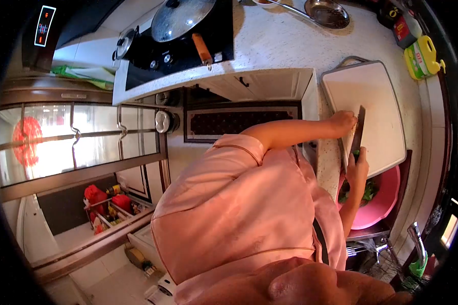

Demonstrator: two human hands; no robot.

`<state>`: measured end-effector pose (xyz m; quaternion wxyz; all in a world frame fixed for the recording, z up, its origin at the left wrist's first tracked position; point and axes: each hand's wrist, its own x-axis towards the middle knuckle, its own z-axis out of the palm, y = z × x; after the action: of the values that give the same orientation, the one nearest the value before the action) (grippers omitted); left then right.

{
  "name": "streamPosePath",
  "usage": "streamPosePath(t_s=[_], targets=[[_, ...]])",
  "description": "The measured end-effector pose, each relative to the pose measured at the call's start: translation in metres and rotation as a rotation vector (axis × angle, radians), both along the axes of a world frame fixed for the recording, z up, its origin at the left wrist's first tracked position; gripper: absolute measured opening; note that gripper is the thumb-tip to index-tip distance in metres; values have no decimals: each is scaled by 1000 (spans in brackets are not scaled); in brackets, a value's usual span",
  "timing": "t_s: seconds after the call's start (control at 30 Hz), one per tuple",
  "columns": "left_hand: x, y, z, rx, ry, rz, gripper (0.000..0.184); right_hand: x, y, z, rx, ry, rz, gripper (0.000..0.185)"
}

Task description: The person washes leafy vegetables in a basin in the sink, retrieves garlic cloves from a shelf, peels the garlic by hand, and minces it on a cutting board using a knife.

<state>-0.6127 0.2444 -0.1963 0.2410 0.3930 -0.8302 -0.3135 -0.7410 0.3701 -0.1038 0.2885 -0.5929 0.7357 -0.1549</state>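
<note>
The white cutting board [379,117] with a grey rim lies on the counter. My right hand [358,165] is closed round the handle of a knife [359,131], whose dark blade points away across the board. Beside the blade, at the board's near edge, my left hand [343,124] has its fingers curled together. Whatever may be inside them is too small to tell. A pink basin [388,201] with green leaves [370,193] in it is partly under the board, next to my right forearm.
A lidded pan [183,20] and a smaller pot [125,43] stand on the black stove. On the counter are a metal strainer or ladle [326,12], a yellow-green jug [421,58] and dark bottles [406,30]. A faucet [417,244] is at the lower right.
</note>
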Motion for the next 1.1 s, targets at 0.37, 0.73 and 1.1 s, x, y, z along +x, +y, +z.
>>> streamPosePath(t_s=[0.37,0.73,1.1], targets=[[86,20,33,32,218,258,19,-13,-10,-2,32,-384,-143,20],[379,36,27,886,1872,806,82,-11,-4,-11,-57,-281,-333,51],[371,-26,124,829,1526,831,42,-26,-40,-23,-34,-235,-408,50]])
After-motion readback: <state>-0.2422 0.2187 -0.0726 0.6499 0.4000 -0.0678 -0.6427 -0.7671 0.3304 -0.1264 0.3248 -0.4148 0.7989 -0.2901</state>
